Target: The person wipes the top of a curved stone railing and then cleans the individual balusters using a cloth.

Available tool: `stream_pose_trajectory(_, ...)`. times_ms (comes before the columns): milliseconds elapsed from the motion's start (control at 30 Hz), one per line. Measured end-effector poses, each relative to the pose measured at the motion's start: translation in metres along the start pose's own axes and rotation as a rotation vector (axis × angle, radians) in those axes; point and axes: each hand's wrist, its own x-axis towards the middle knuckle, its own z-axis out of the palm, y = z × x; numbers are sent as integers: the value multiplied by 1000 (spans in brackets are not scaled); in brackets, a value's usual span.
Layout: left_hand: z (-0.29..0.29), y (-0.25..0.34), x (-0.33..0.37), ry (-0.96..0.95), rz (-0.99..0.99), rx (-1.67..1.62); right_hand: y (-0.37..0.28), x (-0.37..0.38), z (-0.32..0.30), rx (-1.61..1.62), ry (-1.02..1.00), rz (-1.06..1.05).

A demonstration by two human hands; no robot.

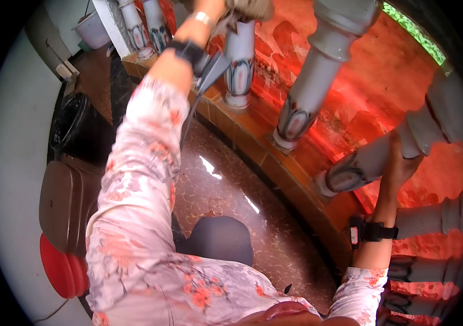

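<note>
My left arm reaches up to the far side, and my left hand (210, 7) is cut off by the upper edge. A grey-brown cloth (250, 7) is bunched at that hand, over the top of a white baluster (239, 65) with a painted leaf pattern; most of the fingers are hidden. To the right, my right hand (401, 163) is wrapped around another painted baluster (366, 163), below its ringed collar. Black straps with small devices sit on both wrists.
A row of balusters stands on a curved, tiled ledge (264, 155), with red sheeting (351, 103) behind. At left are a black lined bin (82, 127), a brown plastic seat (63, 204) and a red stool (60, 269). A white tub (93, 30) stands farther back.
</note>
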Motion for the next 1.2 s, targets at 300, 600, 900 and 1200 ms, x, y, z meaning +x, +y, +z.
stream_pose_trajectory(300, 54, -8, -30, 315, -86, 238, -11, -9, 6, 128, -36, 26)
stream_pose_trajectory(600, 34, -6, -77, -219, 592, 691, 4, 2, 5, 120, -70, -81)
stream_pose_trajectory(900, 89, 24, -1, -372, 644, 993, -4, -3, 4, 56, -37, -35)
stream_pose_trajectory(1200, 67, 26, 5, -443, 626, 823, 5, -1, -1, 35, -17, -56)
